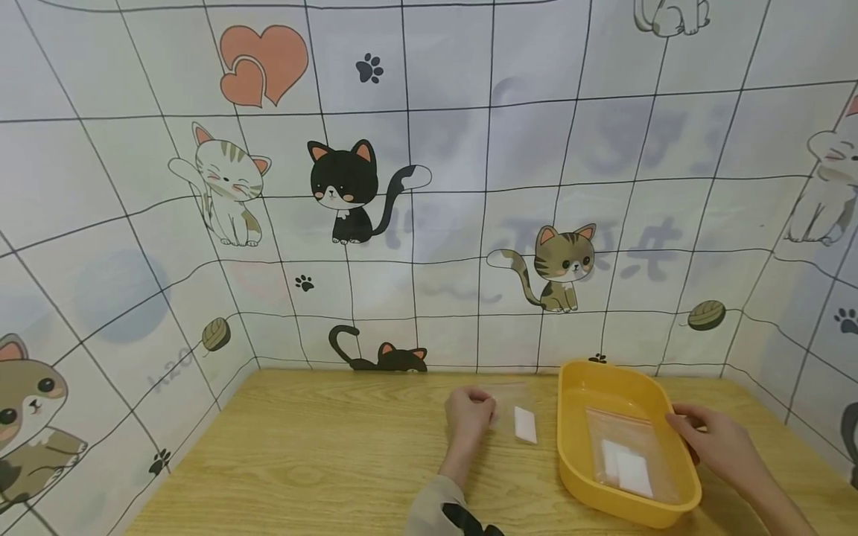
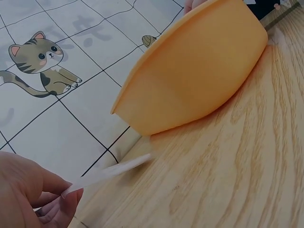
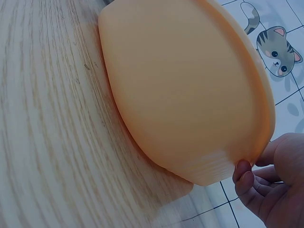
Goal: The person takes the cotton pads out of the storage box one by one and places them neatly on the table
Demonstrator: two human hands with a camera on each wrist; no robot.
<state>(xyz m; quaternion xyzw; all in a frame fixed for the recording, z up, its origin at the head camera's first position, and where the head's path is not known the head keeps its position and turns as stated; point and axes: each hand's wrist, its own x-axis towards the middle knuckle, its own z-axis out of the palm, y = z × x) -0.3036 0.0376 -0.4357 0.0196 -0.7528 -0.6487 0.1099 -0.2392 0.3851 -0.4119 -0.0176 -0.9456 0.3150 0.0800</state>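
My left hand pinches the left edge of a clear zip bag between thumb and fingers. A white rectangular piece shows in the bag, which is held just above the table, left of a yellow plastic basin. On the basin's right side my right hand grips the rim, thumb on top and fingers curled beneath, as the right wrist view shows. Inside the basin lie clear zip bags with white pieces, overlapping; how many bags is unclear.
A wood-grain table carries everything. Behind it and on both sides hangs a white gridded cloth printed with cartoon cats. The basin stands near the table's back edge, close to the cloth.
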